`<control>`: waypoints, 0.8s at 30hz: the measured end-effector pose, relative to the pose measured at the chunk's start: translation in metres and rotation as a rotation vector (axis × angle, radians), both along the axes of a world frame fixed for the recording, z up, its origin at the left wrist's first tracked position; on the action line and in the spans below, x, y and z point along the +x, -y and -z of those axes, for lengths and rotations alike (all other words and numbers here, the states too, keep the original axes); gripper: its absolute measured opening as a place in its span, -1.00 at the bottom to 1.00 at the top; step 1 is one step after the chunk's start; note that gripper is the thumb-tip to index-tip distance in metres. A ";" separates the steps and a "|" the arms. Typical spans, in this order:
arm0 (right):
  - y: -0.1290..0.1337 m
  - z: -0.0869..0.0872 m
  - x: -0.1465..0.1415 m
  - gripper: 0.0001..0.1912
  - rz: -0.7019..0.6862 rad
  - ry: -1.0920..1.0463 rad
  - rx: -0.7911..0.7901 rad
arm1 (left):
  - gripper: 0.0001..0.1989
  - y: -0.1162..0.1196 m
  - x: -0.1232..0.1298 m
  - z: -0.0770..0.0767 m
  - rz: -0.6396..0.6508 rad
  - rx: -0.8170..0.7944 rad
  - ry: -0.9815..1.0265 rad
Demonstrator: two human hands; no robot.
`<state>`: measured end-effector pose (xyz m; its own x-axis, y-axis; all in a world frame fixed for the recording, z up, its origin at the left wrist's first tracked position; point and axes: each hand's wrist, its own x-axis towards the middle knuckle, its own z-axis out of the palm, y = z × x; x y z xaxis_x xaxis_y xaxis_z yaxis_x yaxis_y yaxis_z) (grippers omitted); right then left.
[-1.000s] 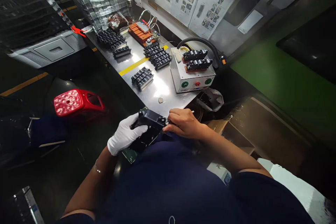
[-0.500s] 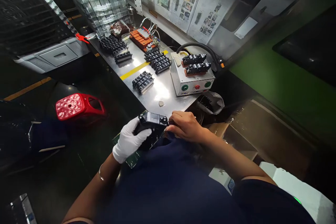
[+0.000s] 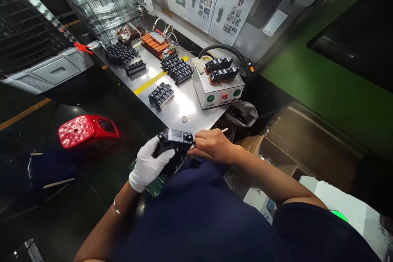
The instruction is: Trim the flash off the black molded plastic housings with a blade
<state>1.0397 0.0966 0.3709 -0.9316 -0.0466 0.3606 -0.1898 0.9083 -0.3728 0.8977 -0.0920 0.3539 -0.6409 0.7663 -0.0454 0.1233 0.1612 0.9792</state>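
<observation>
My left hand (image 3: 147,165), in a white glove, grips a black plastic part (image 3: 175,136) with a shiny grey top, just off the table's near corner. My bare right hand (image 3: 213,145) is closed round a thin pale stick (image 3: 225,130), whose one end shows above the knuckles and the other at the part's right end. Beneath the part lies a clear greenish tray (image 3: 156,186), mostly hidden by the glove and the part. A small pale piece (image 3: 184,119) rests on the metal table (image 3: 199,124) beyond my hands.
Groups of black parts (image 3: 161,95) stand on the table. A white control box (image 3: 217,90) with buttons carries two more. Behind are an orange fixture (image 3: 155,45) and stacked clear trays (image 3: 98,2). A red stool (image 3: 76,131) is at the left, a bag (image 3: 247,115) at the right.
The view has shifted, so the table and its objects sit further left. The pale stick now shows above my right hand. My left hand keeps its hold on the black part.
</observation>
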 end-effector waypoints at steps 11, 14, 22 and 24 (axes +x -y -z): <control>-0.008 -0.005 0.001 -0.46 -0.017 -0.068 -0.166 | -0.58 -0.001 0.003 0.001 0.015 0.035 0.043; -0.007 -0.007 -0.001 -0.56 0.054 -0.153 -0.372 | -0.58 -0.006 -0.005 -0.004 0.063 0.032 0.029; -0.002 0.007 -0.021 -0.59 0.367 0.127 -0.814 | -0.61 -0.025 -0.013 -0.005 -0.160 -0.023 -0.296; 0.003 0.020 -0.024 -0.56 0.582 0.034 -0.993 | -0.50 -0.025 -0.002 0.006 -0.552 -0.014 -0.102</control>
